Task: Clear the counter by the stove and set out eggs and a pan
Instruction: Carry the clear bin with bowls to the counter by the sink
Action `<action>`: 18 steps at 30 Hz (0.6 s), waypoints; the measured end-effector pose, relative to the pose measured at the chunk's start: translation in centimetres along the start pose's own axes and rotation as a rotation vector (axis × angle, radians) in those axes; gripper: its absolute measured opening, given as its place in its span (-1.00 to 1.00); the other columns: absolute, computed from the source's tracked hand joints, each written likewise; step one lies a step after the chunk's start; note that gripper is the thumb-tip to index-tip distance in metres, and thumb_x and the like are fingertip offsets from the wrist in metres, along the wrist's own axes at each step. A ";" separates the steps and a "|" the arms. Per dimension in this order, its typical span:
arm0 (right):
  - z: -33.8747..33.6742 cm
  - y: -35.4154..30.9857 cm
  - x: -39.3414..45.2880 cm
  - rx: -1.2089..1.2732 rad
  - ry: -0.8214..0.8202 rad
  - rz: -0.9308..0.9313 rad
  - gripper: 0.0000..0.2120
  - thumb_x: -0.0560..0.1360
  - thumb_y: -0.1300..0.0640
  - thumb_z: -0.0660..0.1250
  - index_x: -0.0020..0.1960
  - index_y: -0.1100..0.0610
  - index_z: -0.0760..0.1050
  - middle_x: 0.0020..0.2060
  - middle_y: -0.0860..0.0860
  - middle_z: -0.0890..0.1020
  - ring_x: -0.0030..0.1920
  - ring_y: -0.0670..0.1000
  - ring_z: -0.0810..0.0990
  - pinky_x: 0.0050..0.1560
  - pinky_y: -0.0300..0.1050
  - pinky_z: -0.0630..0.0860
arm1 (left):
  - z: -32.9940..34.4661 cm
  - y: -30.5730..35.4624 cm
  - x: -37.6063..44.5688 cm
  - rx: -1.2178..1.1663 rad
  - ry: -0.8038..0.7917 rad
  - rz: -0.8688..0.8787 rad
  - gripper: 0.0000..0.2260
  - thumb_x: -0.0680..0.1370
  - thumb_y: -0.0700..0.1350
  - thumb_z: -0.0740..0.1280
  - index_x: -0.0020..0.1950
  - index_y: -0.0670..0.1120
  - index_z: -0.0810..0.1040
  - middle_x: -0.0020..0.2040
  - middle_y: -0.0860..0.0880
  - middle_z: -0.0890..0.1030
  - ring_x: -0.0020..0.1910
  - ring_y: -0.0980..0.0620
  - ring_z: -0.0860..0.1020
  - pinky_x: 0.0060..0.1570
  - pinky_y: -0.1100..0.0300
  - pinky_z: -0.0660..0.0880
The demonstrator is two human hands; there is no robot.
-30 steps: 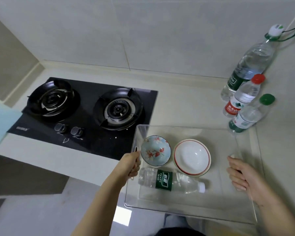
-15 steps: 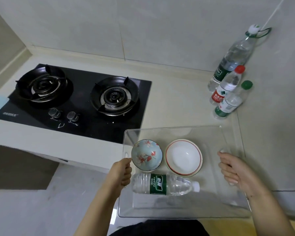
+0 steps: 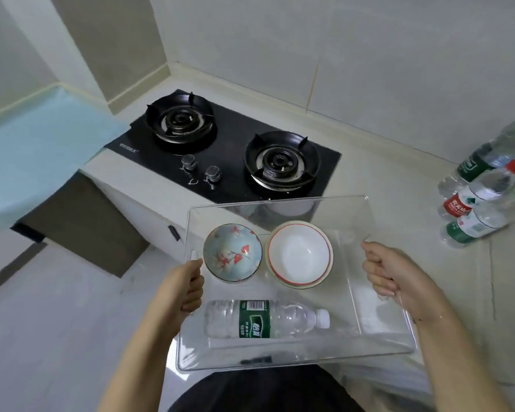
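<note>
- Head view: clear plastic bin (image 3: pixel 354 349) held in the air in front of the person's body, partly past the counter (image 3: pixel 399 179) edge, just right of the stove (image 3: pixel 235 162).
- Left hand (image 3: pixel 182 289): fingers curled round the bin's left wall near its handle slot. Right hand (image 3: pixel 390 272): fingers curled over the right wall. Both grip firmly; neither holds anything else.
- Contents: floral bowl (image 3: pixel 232 252) and white red-rimmed bowl (image 3: pixel 299 254) side by side at the far end, upright, mouths up; a water bottle (image 3: pixel 265 319) lies on its side nearer the body.
- Bottle long axis runs left to right across the bin, cap toward the right hand.
- Bin long axis runs away from the body; the hands sit on the two long walls.
- Handling, judged: bin stiff and light, walls smooth and probably slippery, so opposite-wall grips suit it. Bowls look ceramic, hence fragile, and free to slide. Bottle appears full, likely the heaviest item, and free to roll toward or away from the body if the bin tips.
- Keep the bin level.
- Three standing bottles (image 3: pixel 482 203) remain at the counter's right end.
</note>
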State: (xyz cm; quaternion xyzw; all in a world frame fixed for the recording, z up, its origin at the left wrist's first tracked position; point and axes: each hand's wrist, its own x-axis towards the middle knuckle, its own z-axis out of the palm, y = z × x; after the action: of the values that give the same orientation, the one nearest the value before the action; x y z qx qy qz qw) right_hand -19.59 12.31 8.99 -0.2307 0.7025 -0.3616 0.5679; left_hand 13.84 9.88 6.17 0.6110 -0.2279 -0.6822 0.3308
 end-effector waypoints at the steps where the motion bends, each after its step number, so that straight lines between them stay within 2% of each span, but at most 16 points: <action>1: 1.3 -0.5 0.1 -0.021 -0.021 -0.014 -0.62 0.60 0.09 0.16 -0.37 0.07 0.16 -0.63 -0.06 0.11 -0.71 -0.11 0.04 -0.64 -0.40 0.01 | -1.2 0.0 -0.5 -0.024 0.026 0.008 -0.59 0.65 -0.14 0.11 -0.40 -0.04 0.13 -0.59 0.06 0.13 -0.67 0.16 0.05 -0.69 0.38 0.01; 5: 7.9 -1.8 0.1 -0.123 -0.145 -0.067 -0.64 0.60 0.09 0.20 -0.34 0.07 0.19 -0.60 -0.06 0.12 -0.69 -0.11 0.05 -0.61 -0.39 -0.01 | -7.4 -0.3 -2.7 -0.176 0.121 0.040 -0.61 0.65 -0.13 0.10 -0.37 -0.03 0.14 -0.59 0.07 0.11 -0.69 0.19 0.05 -0.69 0.42 -0.02; 12: 18.9 -2.3 -0.8 -0.226 -0.321 -0.109 -0.65 0.59 0.11 0.23 -0.34 0.09 0.23 -0.62 -0.05 0.15 -0.69 -0.11 0.07 -0.63 -0.38 0.01 | -16.7 -1.3 -6.8 -0.306 0.300 0.125 -0.63 0.65 -0.13 0.11 -0.36 -0.04 0.16 -0.58 0.07 0.12 -0.68 0.18 0.06 -0.68 0.41 -0.01; 18: 27.8 -2.7 -2.4 -0.297 -0.466 -0.126 -0.61 0.59 0.15 0.23 -0.38 0.11 0.20 -0.64 -0.02 0.19 -0.69 -0.08 0.14 -0.68 -0.29 0.17 | -23.3 -2.4 -9.6 -0.384 0.469 0.113 -0.66 0.63 -0.11 0.18 -0.35 -0.05 0.23 -0.58 0.04 0.25 -0.66 0.14 0.15 -0.65 0.38 0.11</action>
State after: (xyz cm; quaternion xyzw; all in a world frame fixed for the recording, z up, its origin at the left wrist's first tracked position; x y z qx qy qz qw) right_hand 7.58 5.49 9.99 -0.4316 0.5825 -0.2264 0.6505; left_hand 36.70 20.71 7.55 0.6642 -0.0461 -0.5338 0.5213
